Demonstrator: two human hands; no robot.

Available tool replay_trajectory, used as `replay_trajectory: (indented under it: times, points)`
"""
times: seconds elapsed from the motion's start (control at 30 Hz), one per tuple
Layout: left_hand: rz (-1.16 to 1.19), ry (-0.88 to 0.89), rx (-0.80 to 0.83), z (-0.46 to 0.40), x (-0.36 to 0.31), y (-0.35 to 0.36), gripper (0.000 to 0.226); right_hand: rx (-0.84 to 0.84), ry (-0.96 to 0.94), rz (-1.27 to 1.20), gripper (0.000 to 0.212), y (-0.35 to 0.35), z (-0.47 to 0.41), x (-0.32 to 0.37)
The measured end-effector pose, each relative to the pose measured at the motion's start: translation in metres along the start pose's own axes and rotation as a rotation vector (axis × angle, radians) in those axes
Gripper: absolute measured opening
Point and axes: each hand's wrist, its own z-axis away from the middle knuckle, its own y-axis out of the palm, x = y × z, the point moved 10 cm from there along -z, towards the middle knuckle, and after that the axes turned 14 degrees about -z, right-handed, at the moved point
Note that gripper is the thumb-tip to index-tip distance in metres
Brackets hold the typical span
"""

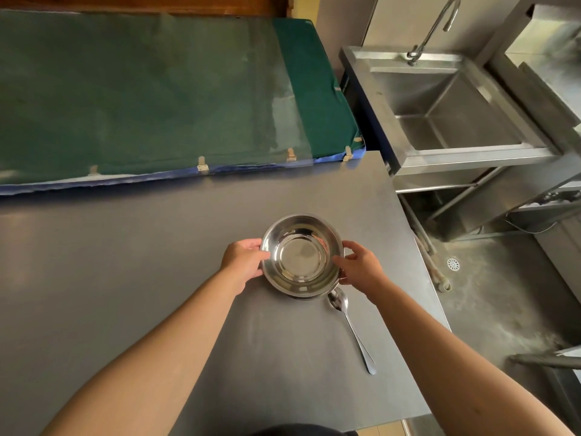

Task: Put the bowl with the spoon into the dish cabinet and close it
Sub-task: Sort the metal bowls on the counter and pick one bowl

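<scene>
A shiny steel bowl [301, 254] sits empty on the grey metal table [157, 262], seemingly on top of a second bowl whose rim shows beneath it. My left hand [243, 261] grips its left rim and my right hand [361, 267] grips its right rim. A steel spoon [352, 328] lies flat on the table just below and to the right of the bowl, its scoop close to the bowl's edge and its handle pointing toward me. No dish cabinet is visible in the head view.
A green cloth-covered board [141, 96] lies across the table's far side. A steel sink [456, 111] with a tall faucet [437, 26] stands to the right. The table's right edge drops to a wet floor with a drain [453, 264].
</scene>
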Motion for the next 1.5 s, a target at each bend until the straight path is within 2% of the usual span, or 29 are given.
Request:
replay_trajectory:
  times: [0.4, 0.63, 0.8, 1.07, 1.37, 1.5]
  points:
    - [-0.079, -0.011, -0.025, -0.013, 0.010, 0.013, 0.042, -0.013, 0.014, 0.148, 0.051, -0.009, -0.019, -0.011]
    - [-0.159, 0.027, -0.080, -0.016, 0.010, 0.013, 0.040, -0.008, 0.003, 0.244, 0.042, -0.009, -0.022, -0.015]
    - [-0.203, 0.050, -0.115, -0.016, 0.012, 0.012, 0.044, 0.005, 0.019, 0.213, 0.050, -0.006, -0.022, -0.024]
    - [-0.291, 0.050, -0.089, -0.017, 0.019, 0.018, 0.074, 0.005, 0.008, 0.202, 0.063, 0.001, -0.016, -0.032]
    - [-0.187, -0.025, -0.042, -0.009, 0.021, 0.026, 0.065, -0.066, -0.023, 0.330, 0.040, -0.019, 0.010, -0.061]
    - [-0.173, -0.040, -0.048, -0.005, 0.023, 0.026, 0.064, -0.078, -0.009, 0.425, 0.040, -0.026, 0.026, -0.082]
